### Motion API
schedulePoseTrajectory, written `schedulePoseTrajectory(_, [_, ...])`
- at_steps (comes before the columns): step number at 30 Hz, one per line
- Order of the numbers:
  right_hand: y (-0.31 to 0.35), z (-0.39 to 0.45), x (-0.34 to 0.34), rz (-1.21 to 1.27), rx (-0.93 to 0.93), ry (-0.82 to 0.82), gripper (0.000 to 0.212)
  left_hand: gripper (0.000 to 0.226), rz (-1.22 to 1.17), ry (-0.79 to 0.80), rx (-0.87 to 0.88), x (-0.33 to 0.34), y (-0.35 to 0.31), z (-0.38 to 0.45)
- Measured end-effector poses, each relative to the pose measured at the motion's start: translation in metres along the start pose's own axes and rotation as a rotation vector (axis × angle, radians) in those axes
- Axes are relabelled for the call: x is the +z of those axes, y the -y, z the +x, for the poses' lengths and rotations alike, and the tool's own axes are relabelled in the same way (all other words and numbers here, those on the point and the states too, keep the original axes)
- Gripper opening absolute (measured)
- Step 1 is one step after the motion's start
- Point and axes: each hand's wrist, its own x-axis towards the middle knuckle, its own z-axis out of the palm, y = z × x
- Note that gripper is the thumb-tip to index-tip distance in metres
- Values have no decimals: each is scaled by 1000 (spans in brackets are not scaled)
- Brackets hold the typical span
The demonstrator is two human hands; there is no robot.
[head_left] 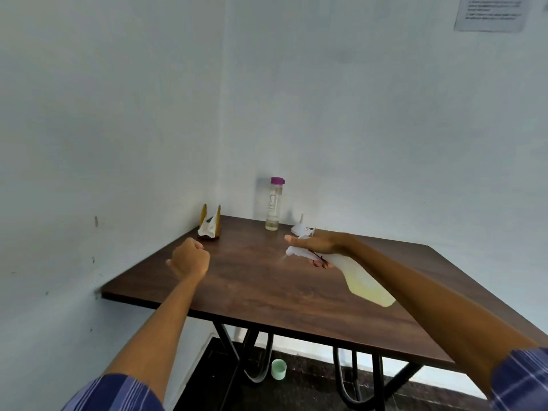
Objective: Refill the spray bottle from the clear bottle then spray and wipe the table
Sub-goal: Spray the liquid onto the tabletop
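Just one view here, a wide-angle cam on the person's head, looking forward and down over both arms. The left hand point(189, 258) and right hand point(318, 246) sit near mid-frame at arm's length, so it's a fairly close look. The bench point(267, 292) runs away beyond the hands into the room corner, with both walls filling the whole top half. Below the hands you see the bench's near edge, its black legs and some floor. Sleeves crop in at both bottom corners. Straight lines bow a bit toward the frame edges.
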Motion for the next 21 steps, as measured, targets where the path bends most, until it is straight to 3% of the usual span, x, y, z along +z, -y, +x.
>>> schedulePoseTrajectory(3, [2,3,-4,-67,77,61,61,23,-2,-18,2,-5,8,3])
schedulePoseTrajectory(6, [-8,0,-8,48,175,43,28,24,-6,-39,-3,-9,10,7])
schedulePoseTrajectory(11, [-17,-2,-11,199,75,-3,50,23,-33,-37,10,-11,7,7])
schedulePoseTrajectory(15, [-19,-5,-6,119,37,68,44,24,-39,-14,19,-9,2,1])
schedulePoseTrajectory(18, [-22,-5,2,118,32,-111,16,24,-43,-8,22,-8,0,0])
schedulePoseTrajectory(20, [-22,-3,5,119,-11,-247,29,24,-41,-10,19,-9,1,0])
schedulePoseTrajectory(21, [-20,-4,6,105,-14,-227,31,24,-37,-10,17,-9,1,0])
